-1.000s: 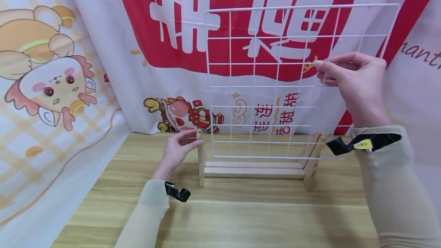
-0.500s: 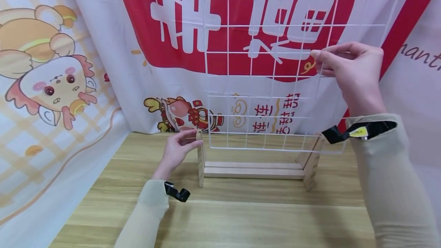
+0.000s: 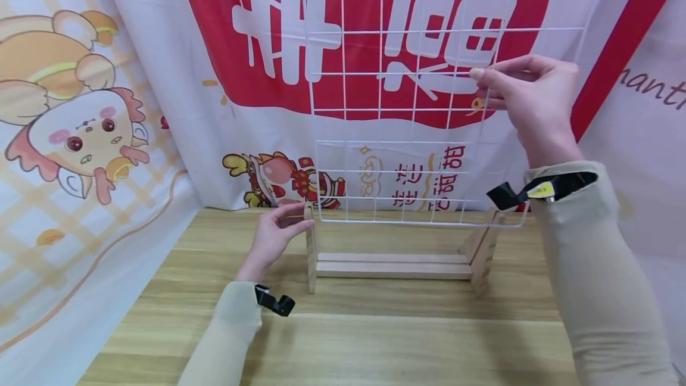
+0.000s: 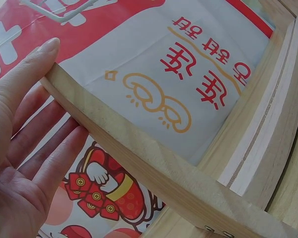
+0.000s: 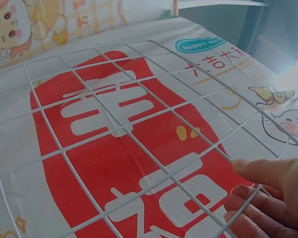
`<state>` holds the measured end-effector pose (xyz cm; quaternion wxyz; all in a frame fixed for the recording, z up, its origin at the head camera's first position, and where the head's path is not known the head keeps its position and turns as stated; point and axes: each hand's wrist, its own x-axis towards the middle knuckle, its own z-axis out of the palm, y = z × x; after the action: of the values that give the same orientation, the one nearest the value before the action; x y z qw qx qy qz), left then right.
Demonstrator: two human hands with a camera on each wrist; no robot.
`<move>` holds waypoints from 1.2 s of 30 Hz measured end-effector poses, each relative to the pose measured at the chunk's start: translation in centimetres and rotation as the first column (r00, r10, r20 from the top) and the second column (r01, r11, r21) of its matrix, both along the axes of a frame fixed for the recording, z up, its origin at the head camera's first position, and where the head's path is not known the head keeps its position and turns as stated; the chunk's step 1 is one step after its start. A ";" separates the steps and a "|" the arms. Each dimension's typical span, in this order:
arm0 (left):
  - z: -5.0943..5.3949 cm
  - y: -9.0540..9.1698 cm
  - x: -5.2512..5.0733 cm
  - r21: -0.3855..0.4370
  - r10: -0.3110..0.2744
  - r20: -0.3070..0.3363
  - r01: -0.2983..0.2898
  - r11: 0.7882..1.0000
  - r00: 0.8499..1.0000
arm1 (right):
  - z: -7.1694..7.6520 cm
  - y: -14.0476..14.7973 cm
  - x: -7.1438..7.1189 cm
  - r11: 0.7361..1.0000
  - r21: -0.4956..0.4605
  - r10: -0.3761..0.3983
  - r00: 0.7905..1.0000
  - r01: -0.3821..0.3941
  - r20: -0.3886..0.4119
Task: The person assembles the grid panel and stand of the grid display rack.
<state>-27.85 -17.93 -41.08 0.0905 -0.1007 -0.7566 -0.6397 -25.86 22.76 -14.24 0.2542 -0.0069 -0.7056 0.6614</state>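
A white wire grid (image 3: 380, 73) stands upright in the air above a wooden stand (image 3: 393, 268), its lower edge higher than the stand's crossbar. My right hand (image 3: 536, 97) pinches the grid's wires toward its right side; the right wrist view shows the thumb and fingers of that hand (image 5: 273, 198) around the wires. My left hand (image 3: 273, 237) holds the top of the stand's left upright (image 3: 312, 255). In the left wrist view, the thumb of the left hand (image 4: 20, 153) lies over the upright's end (image 4: 64, 89), with the fingers along its other side. A groove runs along the crossbar (image 4: 263, 134).
The stand rests on a wood-grain table (image 3: 375, 344). Behind it hangs a red and white printed cloth (image 3: 268, 118), and another cloth with a cartoon figure (image 3: 80, 130) hangs at the left. The stand's right upright (image 3: 485, 258) leans slightly outward.
The right hand has raised the grid and shifted it a little to the left, so its lower edge is farther above the crossbar. The left hand and the stand have stayed in place.
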 end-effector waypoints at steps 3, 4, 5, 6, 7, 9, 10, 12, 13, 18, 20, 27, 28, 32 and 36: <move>0.0 0.0 0.0 -0.002 -0.005 0.004 0.005 1.000 1.000 | 0.1 -0.3 -0.2 0.999 0.034 -0.013 1.000 0.013 0.001; 0.0 -0.1 0.0 0.000 -0.006 0.004 0.006 1.000 1.000 | 0.1 -0.4 -0.3 0.999 0.033 -0.009 1.000 0.009 -0.003; 0.0 -0.1 0.0 0.002 -0.006 0.005 0.006 1.000 1.000 | 0.1 -0.5 -0.3 0.999 0.040 -0.008 1.000 0.009 -0.008; 0.1 -0.1 0.0 0.002 -0.005 0.004 0.005 1.000 1.000 | 0.2 -0.6 -0.3 0.999 0.034 -0.002 1.000 0.002 -0.015; 0.1 -0.1 0.0 0.002 -0.006 0.004 0.006 1.000 1.000 | 0.1 -0.7 -0.3 1.000 0.027 0.007 1.000 -0.006 -0.024; 0.0 0.0 0.1 0.004 -0.006 0.000 0.006 1.000 1.000 | 0.2 -0.9 -0.3 1.000 0.000 0.029 0.999 -0.029 -0.043; 0.0 0.0 0.1 0.006 -0.008 -0.002 0.008 1.000 1.000 | 0.2 -0.9 -0.3 0.999 -0.010 0.038 0.998 -0.038 -0.050; 0.0 0.0 0.1 0.005 -0.007 0.002 0.007 1.000 1.000 | 0.2 -1.1 -0.3 0.998 -0.034 0.055 0.996 -0.057 -0.067; 0.1 0.0 0.1 0.005 -0.007 0.005 0.007 1.000 1.000 | 0.2 -1.2 -0.3 0.997 -0.042 0.059 0.996 -0.062 -0.072; 0.0 0.0 0.1 -0.003 -0.003 0.022 0.003 1.000 1.000 | 0.3 -1.6 -0.3 0.995 -0.068 0.069 0.993 -0.076 -0.094; 0.1 0.0 0.1 -0.003 -0.002 0.023 0.002 1.000 1.000 | 0.3 -1.7 -0.2 0.994 -0.076 0.070 0.993 -0.078 -0.100; 0.2 0.1 0.2 -0.001 -0.002 0.016 0.002 1.000 1.000 | 0.2 -2.1 -0.1 0.994 -0.076 0.068 0.991 -0.077 -0.116; 0.2 0.0 0.2 -0.001 -0.001 0.015 0.001 1.000 1.000 | 0.1 -2.1 -0.1 0.994 -0.074 0.067 0.991 -0.076 -0.119; 0.2 0.0 0.3 -0.007 0.001 0.012 -0.001 1.000 1.000 | 0.0 -2.1 -0.2 0.995 -0.073 0.063 0.990 -0.072 -0.126; 0.2 0.0 0.3 -0.013 0.001 0.011 0.000 1.000 1.000 | -0.1 -2.1 -0.4 0.994 -0.081 0.060 0.990 -0.071 -0.130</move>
<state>-27.56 -17.96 -40.86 0.0857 -0.0974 -0.7611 -0.6355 -26.21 20.70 -14.36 0.2765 0.0478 -0.6588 0.6981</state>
